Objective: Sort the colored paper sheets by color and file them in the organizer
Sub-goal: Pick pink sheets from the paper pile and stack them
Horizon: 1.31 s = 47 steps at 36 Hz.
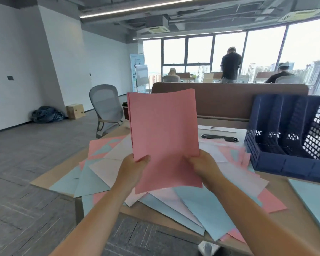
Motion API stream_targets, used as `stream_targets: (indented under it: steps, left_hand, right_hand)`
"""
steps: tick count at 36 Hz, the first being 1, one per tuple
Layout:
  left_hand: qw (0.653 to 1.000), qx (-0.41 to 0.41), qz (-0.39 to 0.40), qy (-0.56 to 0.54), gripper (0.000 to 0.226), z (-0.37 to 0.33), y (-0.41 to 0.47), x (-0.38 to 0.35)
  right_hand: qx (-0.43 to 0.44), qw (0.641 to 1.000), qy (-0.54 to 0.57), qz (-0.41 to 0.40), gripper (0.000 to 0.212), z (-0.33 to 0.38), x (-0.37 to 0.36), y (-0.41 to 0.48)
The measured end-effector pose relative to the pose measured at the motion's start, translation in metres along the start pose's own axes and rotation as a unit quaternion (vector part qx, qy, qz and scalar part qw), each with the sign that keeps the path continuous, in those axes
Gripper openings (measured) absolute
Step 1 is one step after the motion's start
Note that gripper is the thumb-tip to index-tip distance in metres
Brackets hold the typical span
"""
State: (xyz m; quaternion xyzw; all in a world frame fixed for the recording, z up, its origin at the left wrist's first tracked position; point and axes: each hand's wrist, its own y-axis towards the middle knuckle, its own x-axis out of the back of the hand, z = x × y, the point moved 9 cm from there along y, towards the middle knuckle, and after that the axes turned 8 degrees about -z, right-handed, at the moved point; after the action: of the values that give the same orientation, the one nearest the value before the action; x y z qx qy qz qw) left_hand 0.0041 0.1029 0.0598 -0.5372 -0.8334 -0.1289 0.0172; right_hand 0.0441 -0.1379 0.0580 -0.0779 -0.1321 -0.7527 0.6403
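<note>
I hold a stack of pink sheets [164, 137] upright above the desk. My left hand [135, 169] grips its lower left edge, thumb on the front. My right hand [201, 163] grips the lower right edge the same way. Below them a loose spread of pink, light blue and pale lilac sheets [183, 202] covers the desk. The dark blue mesh organizer [277, 159] stands at the right with its upright slots showing no paper. A neat light blue stack [314, 198] lies at the desk's right edge.
The wooden desk [155, 217] has a brown partition [229, 102] along its back. A black object [220, 138] lies behind the sheets. A grey office chair [105, 106] stands at the left. Other people stand and sit by the far windows.
</note>
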Motion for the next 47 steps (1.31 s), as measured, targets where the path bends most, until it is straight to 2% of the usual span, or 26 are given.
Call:
stream_targets:
  steps: [4, 7, 10, 15, 20, 23, 29, 34, 37, 42, 44, 47]
  left_hand:
    - [0.998, -0.006, 0.054, -0.029, 0.018, -0.024, -0.025, -0.038]
    - [0.995, -0.02, 0.075, -0.056, 0.036, -0.045, -0.049, -0.074]
    - [0.994, -0.029, 0.077, -0.074, 0.051, -0.063, -0.076, -0.113]
    - [0.988, -0.078, 0.104, -0.079, 0.059, -0.096, -0.123, -0.191]
    - [0.98, -0.11, 0.154, -0.056, 0.052, -0.123, -0.172, -0.284]
    - [0.974, -0.12, 0.186, -0.042, 0.052, -0.133, -0.203, -0.343]
    - [0.969, -0.081, 0.232, -0.028, 0.026, -0.136, -0.263, -0.455]
    - [0.957, -0.025, 0.29, 0.003, 0.032, -0.123, -0.307, -0.529]
    - [0.955, -0.027, 0.296, 0.011, 0.022, -0.124, -0.324, -0.554]
    - [0.948, -0.031, 0.313, 0.051, 0.02, -0.12, -0.335, -0.585]
    - [0.94, -0.024, 0.327, 0.09, 0.04, -0.113, -0.338, -0.595]
    - [0.932, -0.015, 0.34, 0.126, 0.046, -0.108, -0.346, -0.601]
  right_hand:
    - [0.021, 0.997, -0.016, -0.067, 0.017, 0.011, 0.061, -0.022]
    - [0.039, 0.993, -0.033, -0.11, 0.009, 0.014, 0.114, -0.044]
    - [0.052, 0.984, -0.06, -0.16, 0.011, 0.01, 0.173, -0.063]
    - [0.042, 0.967, -0.087, -0.237, 0.015, -0.015, 0.272, -0.086]
    - [0.005, 0.939, -0.096, -0.329, 0.028, -0.053, 0.376, -0.104]
    - [-0.013, 0.925, -0.115, -0.363, 0.025, -0.074, 0.434, -0.114]
    - [-0.06, 0.906, -0.178, -0.38, 0.026, -0.119, 0.529, -0.137]
    - [-0.093, 0.885, -0.238, -0.388, 0.027, -0.155, 0.595, -0.147]
    - [-0.113, 0.882, -0.258, -0.377, 0.022, -0.177, 0.625, -0.149]
    - [-0.133, 0.882, -0.288, -0.349, 0.02, -0.21, 0.659, -0.145]
    - [-0.144, 0.883, -0.306, -0.324, 0.018, -0.221, 0.664, -0.141]
    - [-0.161, 0.887, -0.321, -0.29, 0.02, -0.234, 0.669, -0.137]
